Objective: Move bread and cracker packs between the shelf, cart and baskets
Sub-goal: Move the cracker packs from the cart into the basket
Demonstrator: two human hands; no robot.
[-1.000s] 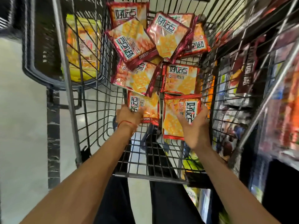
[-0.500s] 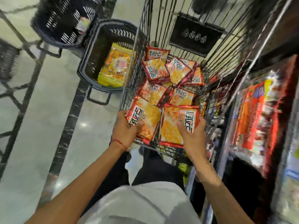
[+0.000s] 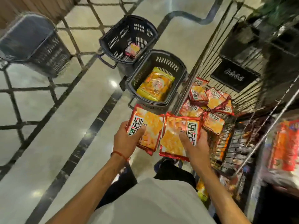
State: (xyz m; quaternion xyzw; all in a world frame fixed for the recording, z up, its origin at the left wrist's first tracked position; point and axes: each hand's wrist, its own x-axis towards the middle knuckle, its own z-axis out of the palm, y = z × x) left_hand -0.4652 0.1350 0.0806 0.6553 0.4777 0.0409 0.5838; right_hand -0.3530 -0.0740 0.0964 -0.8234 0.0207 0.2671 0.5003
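My left hand [image 3: 125,140] grips a red-and-orange cracker pack [image 3: 148,126], and my right hand [image 3: 196,147] grips a second one [image 3: 174,135]. Both packs hang in the air just left of the wire cart [image 3: 208,50], above the floor. Several more cracker packs [image 3: 208,102] lie piled in the cart. The nearest dark basket [image 3: 161,60] on the floor holds a yellow bread pack [image 3: 156,85]. A black basket [image 3: 129,34] behind it holds a small red pack [image 3: 132,50].
A third dark basket [image 3: 32,44] stands at the far left on the tiled floor [image 3: 56,126]. Shelves with red and orange packs [image 3: 284,146] run along the right side, close to the cart. My legs and white shirt fill the bottom.
Both hands have lifted their cracker packs up out of the cart and moved them left, over the cart's edge. The view has pulled back and up, bringing the baskets into sight.
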